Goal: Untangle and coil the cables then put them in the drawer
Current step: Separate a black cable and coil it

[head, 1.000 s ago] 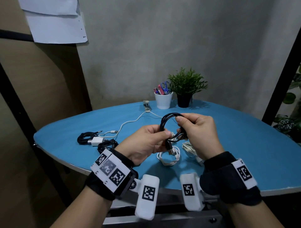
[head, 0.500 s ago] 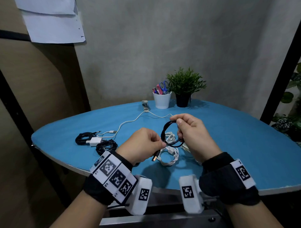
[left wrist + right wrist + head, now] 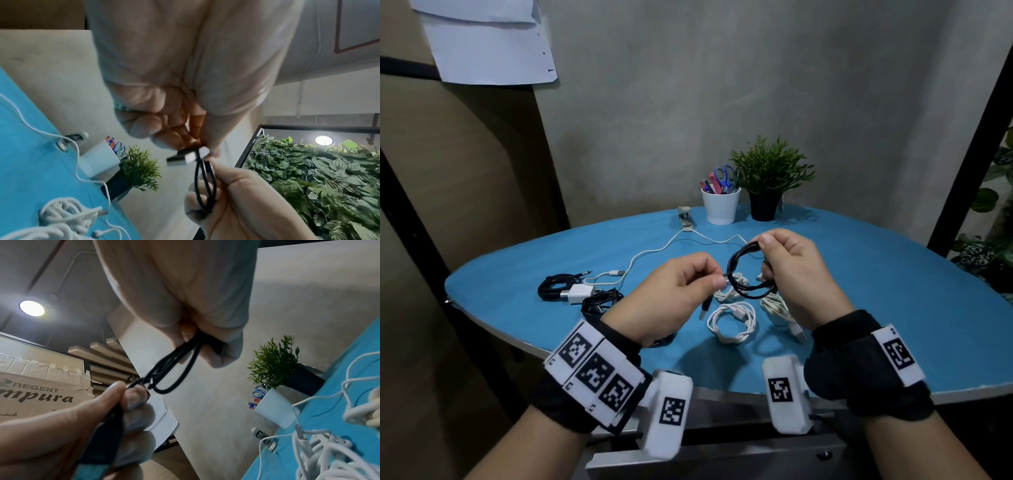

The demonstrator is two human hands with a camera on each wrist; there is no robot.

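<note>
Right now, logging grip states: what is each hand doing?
Left hand: fingers pinch the plug end of the black cable.
Right hand: fingers curled round the black cable's coiled loops, holding them above the table.

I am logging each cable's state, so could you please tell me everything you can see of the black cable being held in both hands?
The black cable is thin, dark and rubbery-looking, wound into a small round coil of several loops and held in the air above the blue table. The right hand pinches the coil's top and grips its far side. The left hand pinches the free end, whose plug, black-bodied with a metal tip, hangs below the fingers. It touches nothing else.
</note>
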